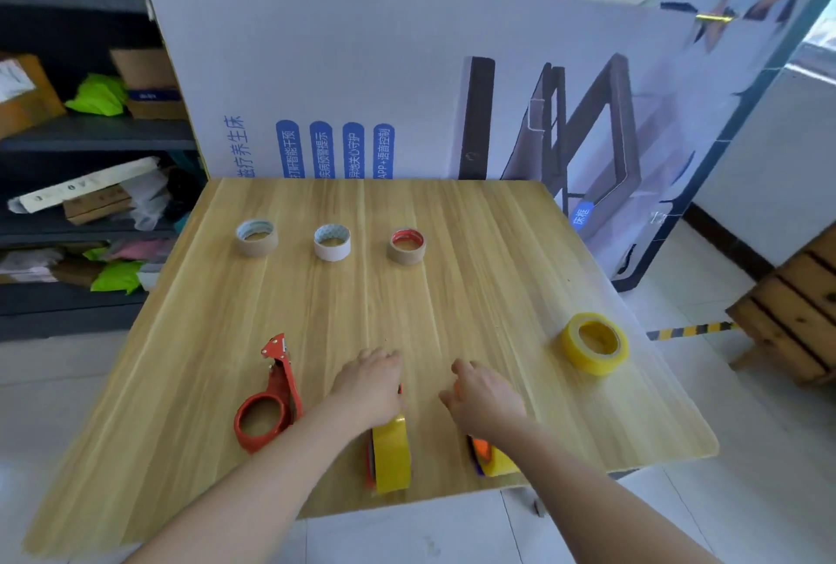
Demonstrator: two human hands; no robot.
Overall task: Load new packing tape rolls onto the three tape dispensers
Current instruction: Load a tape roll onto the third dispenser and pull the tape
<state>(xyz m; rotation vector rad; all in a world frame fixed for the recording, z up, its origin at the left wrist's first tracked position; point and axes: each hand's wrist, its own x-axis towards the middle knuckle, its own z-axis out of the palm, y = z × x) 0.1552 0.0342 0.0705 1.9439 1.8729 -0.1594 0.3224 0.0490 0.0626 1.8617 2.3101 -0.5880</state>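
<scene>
Three tape dispensers lie near the front edge of the wooden table [452,292]. The left red dispenser [267,405] lies flat with an empty hub. The middle dispenser [390,455] carries a yellow tape roll, and my left hand [371,382] rests on its front end with fingers curled over it. The right dispenser [493,460] also carries a yellow roll; my right hand [484,400] is above its front with fingers apart. A loose yellow tape roll [595,342] lies flat at the right.
Three empty cardboard cores stand in a row at the back: a brown core [257,238], a white core [332,242] and a red-rimmed core [407,246]. A printed board [407,88] stands behind the table. Shelves [81,201] are at the left, a wooden crate [796,315] at the right.
</scene>
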